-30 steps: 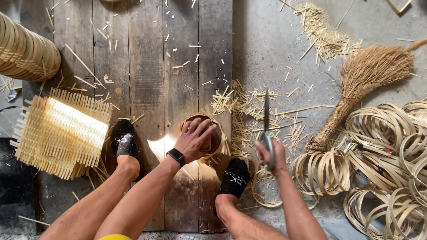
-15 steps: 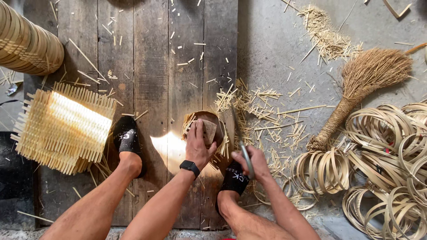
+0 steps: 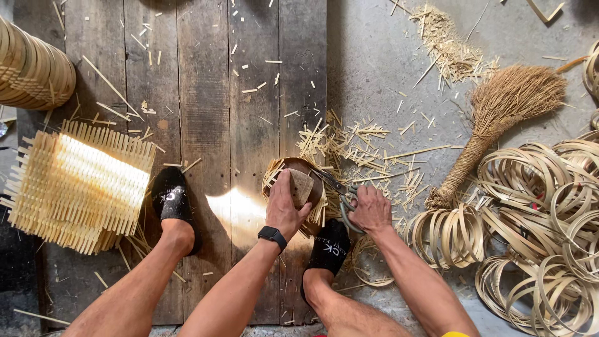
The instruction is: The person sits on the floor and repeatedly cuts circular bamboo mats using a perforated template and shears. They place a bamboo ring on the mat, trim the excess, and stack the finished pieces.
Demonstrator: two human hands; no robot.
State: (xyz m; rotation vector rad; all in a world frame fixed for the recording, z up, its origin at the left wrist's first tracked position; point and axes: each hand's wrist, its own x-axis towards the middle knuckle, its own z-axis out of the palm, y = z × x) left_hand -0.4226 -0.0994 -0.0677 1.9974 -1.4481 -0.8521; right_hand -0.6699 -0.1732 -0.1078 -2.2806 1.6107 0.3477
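Observation:
A small round woven bamboo basket (image 3: 293, 181) with loose strip ends around its rim rests on the dark wooden boards (image 3: 206, 93), in front of my right foot. My left hand (image 3: 286, 206), with a black watch on the wrist, grips the basket from the near side. My right hand (image 3: 370, 210) holds scissors (image 3: 337, 187) by the handles, and the blades reach to the basket's right rim among the protruding strips.
A stack of square woven bamboo mats (image 3: 78, 181) lies at the left. Stacked baskets (image 3: 31, 72) sit at the top left. A straw hand broom (image 3: 499, 118) and many bamboo hoops (image 3: 543, 218) lie on the concrete at the right. Cut bamboo scraps (image 3: 368, 150) litter the floor.
My right hand brought the scissors from the floor at the right over to the basket's right rim. My left hand shifted its grip on the basket.

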